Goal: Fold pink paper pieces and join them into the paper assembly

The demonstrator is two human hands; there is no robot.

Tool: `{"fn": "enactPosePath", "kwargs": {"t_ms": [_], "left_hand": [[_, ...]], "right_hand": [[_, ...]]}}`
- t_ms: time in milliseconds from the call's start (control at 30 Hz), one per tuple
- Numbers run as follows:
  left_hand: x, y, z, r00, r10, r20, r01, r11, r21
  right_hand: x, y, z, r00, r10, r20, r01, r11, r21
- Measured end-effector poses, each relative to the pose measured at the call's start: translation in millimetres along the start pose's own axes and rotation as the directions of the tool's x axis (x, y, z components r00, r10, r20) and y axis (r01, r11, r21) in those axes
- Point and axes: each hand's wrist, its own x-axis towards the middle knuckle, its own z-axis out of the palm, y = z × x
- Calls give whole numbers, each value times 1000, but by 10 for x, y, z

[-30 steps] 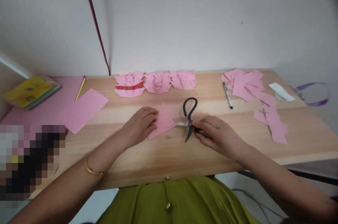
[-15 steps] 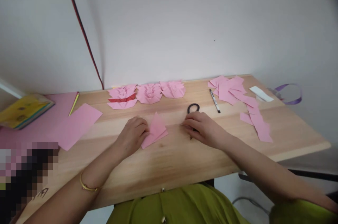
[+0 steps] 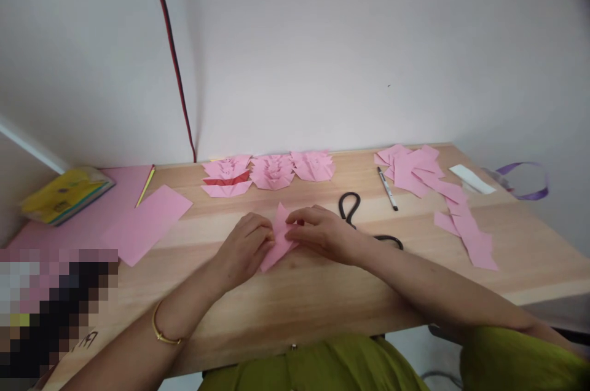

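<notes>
A folded piece of pink paper lies on the table between my two hands, its tip pointing away from me. My left hand grips its left edge with curled fingers. From the other side, my right hand has its fingertips on the paper's right edge, and its thumb is hidden. Just beyond my right wrist are black-handled scissors, partly covered by that hand and forearm. Three groups of folded pink paper pieces sit by the wall, one group with a red strip in it.
Loose pink paper pieces spread over the right side, with a pen and a white strip nearby. At left are pink sheets, a yellow pencil and a yellow packet. A wall bounds the back.
My right hand has moved left, away from the scissors, onto the folded pink paper. Both scissor handles now show. My left hand stays at the paper; the whole view has shifted slightly.
</notes>
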Motion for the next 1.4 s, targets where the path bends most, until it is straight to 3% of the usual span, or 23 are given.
{"fn": "enactPosePath", "kwargs": {"t_ms": [167,267,367,433,500,533,667,767,833,900,1067,1400], "left_hand": [[-39,-49,-24,999,29,17,-29,999,-36],[-45,-49,-18,996,57,62,-56,998,-5],[-40,-46,1,994,67,87,-68,998,14],[-41,-53,12,994,68,83,-70,997,26],[-46,-65,20,995,59,81,-62,997,37],[-50,-72,23,995,50,85,-53,998,42],[-57,-88,29,995,21,96,-26,998,53],[-49,-93,29,995,14,99,-20,998,59],[-44,-97,28,994,11,106,-19,998,66],[-43,-99,27,994,11,112,-19,997,72],[-53,-95,30,994,10,111,-18,998,68],[-69,-112,53,995,5,102,-10,999,44]], "right_hand": [[-290,343,-251,961,206,-186,-219,975,-49],[-614,758,-505,849,335,-408,-443,873,-205],[-1014,1211,-703,736,412,-536,-624,721,-302],[-1249,1420,-755,715,449,-536,-674,647,-357],[-1396,1478,-738,724,471,-504,-677,625,-388],[-1426,1442,-712,752,464,-468,-647,657,-388],[-1318,995,-589,772,507,-384,-609,762,-218],[-1146,666,-551,908,410,-88,-418,898,-138],[-1061,578,-544,926,375,37,-370,923,-100],[-1014,585,-532,935,344,79,-339,938,-79],[-961,690,-461,948,309,82,-305,951,-53],[-1005,677,-346,976,218,15,-216,971,-106]]}}
